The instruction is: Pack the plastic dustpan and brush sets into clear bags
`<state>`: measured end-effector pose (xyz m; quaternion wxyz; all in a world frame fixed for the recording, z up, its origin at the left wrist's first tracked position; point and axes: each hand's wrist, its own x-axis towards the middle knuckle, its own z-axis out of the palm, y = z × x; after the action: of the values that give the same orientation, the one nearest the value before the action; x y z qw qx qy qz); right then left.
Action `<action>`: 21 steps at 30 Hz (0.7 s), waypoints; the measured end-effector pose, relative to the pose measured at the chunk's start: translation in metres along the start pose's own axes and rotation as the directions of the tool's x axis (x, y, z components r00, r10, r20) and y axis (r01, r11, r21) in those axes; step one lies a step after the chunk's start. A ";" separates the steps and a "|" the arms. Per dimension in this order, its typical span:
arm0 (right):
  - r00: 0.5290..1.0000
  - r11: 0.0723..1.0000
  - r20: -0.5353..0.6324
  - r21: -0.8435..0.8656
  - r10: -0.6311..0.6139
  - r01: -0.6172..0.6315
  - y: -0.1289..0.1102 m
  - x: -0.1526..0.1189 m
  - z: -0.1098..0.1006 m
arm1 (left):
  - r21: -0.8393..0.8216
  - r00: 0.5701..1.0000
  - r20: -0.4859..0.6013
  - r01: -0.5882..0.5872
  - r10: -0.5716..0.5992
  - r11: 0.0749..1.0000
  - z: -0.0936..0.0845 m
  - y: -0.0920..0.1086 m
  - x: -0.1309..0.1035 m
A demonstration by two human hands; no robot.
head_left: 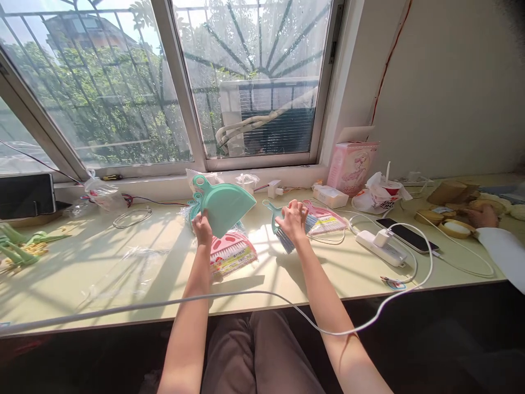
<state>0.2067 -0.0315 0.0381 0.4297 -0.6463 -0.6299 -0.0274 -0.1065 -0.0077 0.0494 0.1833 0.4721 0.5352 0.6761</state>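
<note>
My left hand is closed round the edge of a teal dustpan, holding it tilted above the table. In my right hand is a small hand brush with a teal handle and bluish bristles pointing down. Below the dustpan lies a pink brush-and-dustpan set in a clear printed bag. Just right of my right hand, another packaged pink set rests on the table. Behind the dustpan, more teal pieces in clear wrap are partly hidden.
A white cable hangs across the front of the table. To the right are a power strip, a phone and a pink box. Another person's hand is at far right. Clear plastic film lies left.
</note>
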 end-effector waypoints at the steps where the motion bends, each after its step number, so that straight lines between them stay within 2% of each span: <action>1: 0.999 0.999 0.053 -0.053 0.001 0.002 0.003 -0.002 0.004 | 0.129 1.000 0.021 0.005 -0.008 0.992 0.000 0.001 -0.001; 4: 0.987 0.992 0.150 -0.117 0.057 -0.040 0.012 -0.008 0.019 | 0.436 0.996 0.090 -0.031 -0.010 0.899 0.003 0.007 -0.011; 7: 0.975 0.992 0.190 -0.060 0.116 -0.107 0.024 -0.009 0.028 | 0.559 0.994 0.085 -0.103 0.066 0.823 0.006 0.011 -0.019; 10: 0.960 0.975 0.212 0.084 0.185 -0.207 0.036 -0.007 0.032 | 0.581 0.988 0.091 -0.152 0.122 0.800 0.006 0.009 -0.022; 13: 0.960 0.962 0.194 0.145 0.201 -0.231 0.045 -0.005 0.034 | 0.568 0.982 0.153 -0.177 0.109 0.803 0.007 0.006 -0.024; 17: 0.954 0.959 0.194 0.124 0.229 -0.256 0.052 -0.002 0.036 | 0.572 0.953 0.300 -0.210 0.036 0.793 0.010 0.004 -0.027; 21: 0.955 0.971 0.216 0.079 0.204 -0.225 0.054 0.000 0.036 | 0.546 0.941 0.334 -0.233 0.045 0.805 0.013 0.002 -0.029</action>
<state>0.2337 -0.0013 -0.0127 0.3952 -0.6872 -0.5978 0.1193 -0.0814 -0.0229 0.0378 0.0609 0.6422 0.6436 0.4119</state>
